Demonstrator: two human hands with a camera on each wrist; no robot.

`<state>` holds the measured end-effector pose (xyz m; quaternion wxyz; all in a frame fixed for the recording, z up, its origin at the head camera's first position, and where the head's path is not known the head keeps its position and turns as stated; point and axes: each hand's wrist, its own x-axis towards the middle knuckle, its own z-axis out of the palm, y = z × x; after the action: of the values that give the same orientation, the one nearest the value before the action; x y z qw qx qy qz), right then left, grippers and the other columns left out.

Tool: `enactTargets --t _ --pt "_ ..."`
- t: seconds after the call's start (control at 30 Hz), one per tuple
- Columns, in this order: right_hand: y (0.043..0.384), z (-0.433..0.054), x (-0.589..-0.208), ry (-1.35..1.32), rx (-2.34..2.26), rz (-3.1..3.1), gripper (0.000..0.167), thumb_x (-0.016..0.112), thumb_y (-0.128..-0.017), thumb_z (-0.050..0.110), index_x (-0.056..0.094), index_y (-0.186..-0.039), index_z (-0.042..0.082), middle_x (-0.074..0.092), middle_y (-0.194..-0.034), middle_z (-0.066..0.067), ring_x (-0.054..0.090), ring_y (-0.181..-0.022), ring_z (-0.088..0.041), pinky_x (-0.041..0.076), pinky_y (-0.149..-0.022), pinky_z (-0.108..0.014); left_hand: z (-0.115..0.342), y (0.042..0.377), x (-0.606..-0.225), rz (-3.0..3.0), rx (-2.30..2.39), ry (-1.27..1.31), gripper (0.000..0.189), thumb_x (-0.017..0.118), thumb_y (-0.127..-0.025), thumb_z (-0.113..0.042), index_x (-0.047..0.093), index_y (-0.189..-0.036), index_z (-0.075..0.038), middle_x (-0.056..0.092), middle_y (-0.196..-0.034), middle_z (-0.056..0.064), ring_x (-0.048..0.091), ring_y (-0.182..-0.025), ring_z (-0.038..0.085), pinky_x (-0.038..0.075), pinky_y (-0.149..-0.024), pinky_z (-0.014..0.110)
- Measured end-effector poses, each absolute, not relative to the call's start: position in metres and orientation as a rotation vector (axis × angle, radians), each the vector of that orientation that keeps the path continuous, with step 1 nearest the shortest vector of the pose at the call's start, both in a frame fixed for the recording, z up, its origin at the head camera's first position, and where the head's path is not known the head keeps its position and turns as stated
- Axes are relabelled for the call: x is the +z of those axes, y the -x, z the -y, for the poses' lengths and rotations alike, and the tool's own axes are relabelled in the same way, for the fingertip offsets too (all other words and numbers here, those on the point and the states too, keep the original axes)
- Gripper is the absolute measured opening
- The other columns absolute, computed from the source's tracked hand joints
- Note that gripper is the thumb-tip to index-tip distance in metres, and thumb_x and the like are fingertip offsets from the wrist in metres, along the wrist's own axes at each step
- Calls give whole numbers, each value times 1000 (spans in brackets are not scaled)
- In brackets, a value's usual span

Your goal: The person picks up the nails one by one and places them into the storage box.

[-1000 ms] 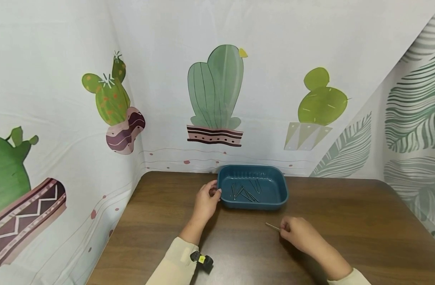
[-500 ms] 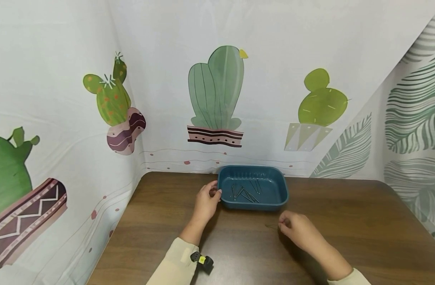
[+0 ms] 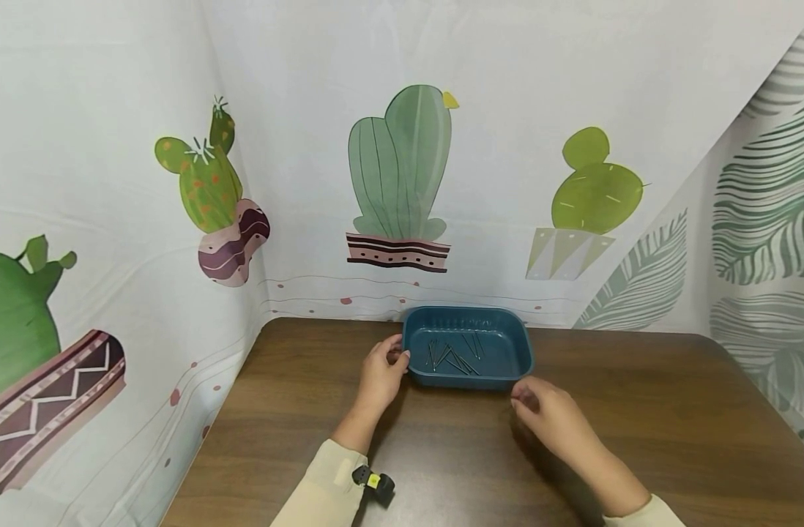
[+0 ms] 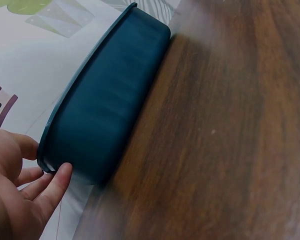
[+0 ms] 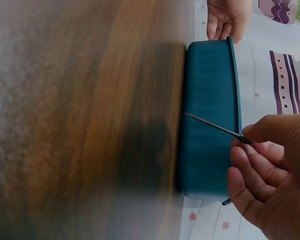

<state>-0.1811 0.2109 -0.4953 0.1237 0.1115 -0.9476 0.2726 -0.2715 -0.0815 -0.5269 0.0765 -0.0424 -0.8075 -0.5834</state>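
A dark teal plastic tray (image 3: 468, 382) stands at the back of the table, with several thin dark nails (image 3: 433, 356) scattered inside it. At its left end my left hand (image 3: 381, 372) holds the tray, thumb near the front corner and fingers along the side; the left wrist view shows fingertips (image 4: 66, 169) against the outer wall. My right hand (image 3: 550, 413) is just off the tray's front right corner. Between thumb and finger it pinches one nail (image 5: 215, 127), which points away from the fingertips and overlaps the tray's front wall in the right wrist view.
The brown wooden table (image 3: 455, 454) reaches back to a white cloth (image 3: 296, 219) printed with cacti, right behind the tray. A small black device with a yellow mark (image 3: 373, 481) sits on the left sleeve.
My right hand has moved away from me towards the tray's front right corner, the nail still pinched; the nail no longer shows in the head view. My left hand and the tray stay put.
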Motion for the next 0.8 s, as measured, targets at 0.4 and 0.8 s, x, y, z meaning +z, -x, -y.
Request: enactTargets --t 0.4,0.8 --pt "185 -207 -494 -404 836 2566 17 78 -82 1 67 -88 13 65 -80 7 56 -72 -1 53 -63 -24 81 272 -527 2419 -1745 128 41 65 -96 -9 59 -135 3 63 -120 23 69 -98 25 61 -72 24" --pt "193 -206 -489 -392 829 2497 17 80 -83 3 69 -90 13 66 -83 5 59 -74 -7 54 -65 -26 81 272 -529 2411 -1762 131 41 64 -96 -8 58 -135 4 63 -120 24 68 -99 26 60 -72 22"
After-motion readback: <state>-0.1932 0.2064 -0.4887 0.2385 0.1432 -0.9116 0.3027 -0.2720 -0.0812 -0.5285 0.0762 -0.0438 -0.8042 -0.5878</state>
